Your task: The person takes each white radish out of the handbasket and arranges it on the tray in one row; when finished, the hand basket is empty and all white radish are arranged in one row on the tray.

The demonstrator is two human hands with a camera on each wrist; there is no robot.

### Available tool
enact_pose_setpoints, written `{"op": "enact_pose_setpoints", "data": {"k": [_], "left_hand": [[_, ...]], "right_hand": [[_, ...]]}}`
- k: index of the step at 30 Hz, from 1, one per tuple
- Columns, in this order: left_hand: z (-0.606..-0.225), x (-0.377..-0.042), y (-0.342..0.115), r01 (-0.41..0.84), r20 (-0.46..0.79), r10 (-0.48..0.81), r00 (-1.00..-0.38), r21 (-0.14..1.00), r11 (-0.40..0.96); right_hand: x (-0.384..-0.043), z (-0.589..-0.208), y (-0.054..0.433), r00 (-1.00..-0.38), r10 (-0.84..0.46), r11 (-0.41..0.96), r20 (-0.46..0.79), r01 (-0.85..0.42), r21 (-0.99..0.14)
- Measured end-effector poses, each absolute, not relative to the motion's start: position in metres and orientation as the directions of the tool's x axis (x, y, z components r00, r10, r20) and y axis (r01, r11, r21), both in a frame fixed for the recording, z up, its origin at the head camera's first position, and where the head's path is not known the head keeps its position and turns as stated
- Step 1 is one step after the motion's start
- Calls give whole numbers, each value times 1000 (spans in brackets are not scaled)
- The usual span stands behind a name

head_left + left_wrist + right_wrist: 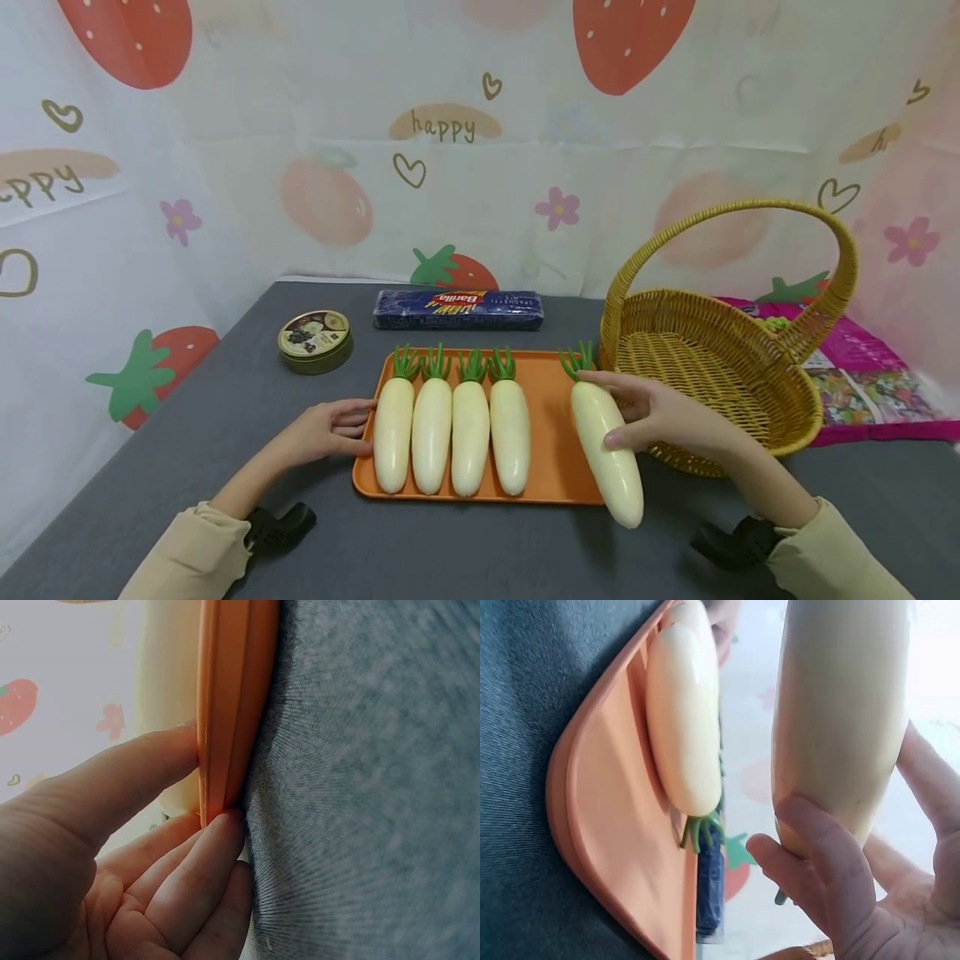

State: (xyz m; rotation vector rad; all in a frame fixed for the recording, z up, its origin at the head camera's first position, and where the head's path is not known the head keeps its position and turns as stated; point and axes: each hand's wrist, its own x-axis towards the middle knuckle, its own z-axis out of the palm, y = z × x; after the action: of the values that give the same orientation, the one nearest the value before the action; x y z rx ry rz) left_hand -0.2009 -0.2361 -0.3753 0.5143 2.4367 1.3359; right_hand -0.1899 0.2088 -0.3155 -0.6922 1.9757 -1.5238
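My right hand (660,417) grips a white radish (609,454) with green stalks, holding it tilted above the right end of the orange tray (551,425). In the right wrist view, fingers curl round the held radish (840,712). Several more white radishes (470,437) lie side by side on the left and middle of the tray, stalks toward the back. At the tray's left edge, my left hand (330,433) pinches the rim; the left wrist view shows the thumb on the rim (225,712) and bent fingers against its outer side.
A wicker basket (705,367) with a tall handle stands to the right. Behind it lies a pink package (885,375). A blue spaghetti pack (459,310) lies behind the tray, and a round tin (315,342) sits at the back left. A printed cloth hangs behind the table.
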Motion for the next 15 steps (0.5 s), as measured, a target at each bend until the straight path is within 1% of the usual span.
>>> {"op": "enact_pose_setpoints", "data": {"k": [3,5,10,15], "left_hand": [[-375,-200,-235,163,-99,459,-883,852,498],[-374,-199,-234,166,-98,462,-881,852,496],[-374,-200,-235,156,-103,453,-885,852,499],[-376,-201,-235,158,-98,462,-881,862,483]], "right_hand": [[-196,-320,202,-733,-672,239,-110,-73,-968],[-199,-322,197,-737,-669,249,-94,-103,-963],[-202,-325,181,-769,-636,340,-59,-212,-916],[-207,-331,169,-814,-579,455,-52,-269,-849]]}}
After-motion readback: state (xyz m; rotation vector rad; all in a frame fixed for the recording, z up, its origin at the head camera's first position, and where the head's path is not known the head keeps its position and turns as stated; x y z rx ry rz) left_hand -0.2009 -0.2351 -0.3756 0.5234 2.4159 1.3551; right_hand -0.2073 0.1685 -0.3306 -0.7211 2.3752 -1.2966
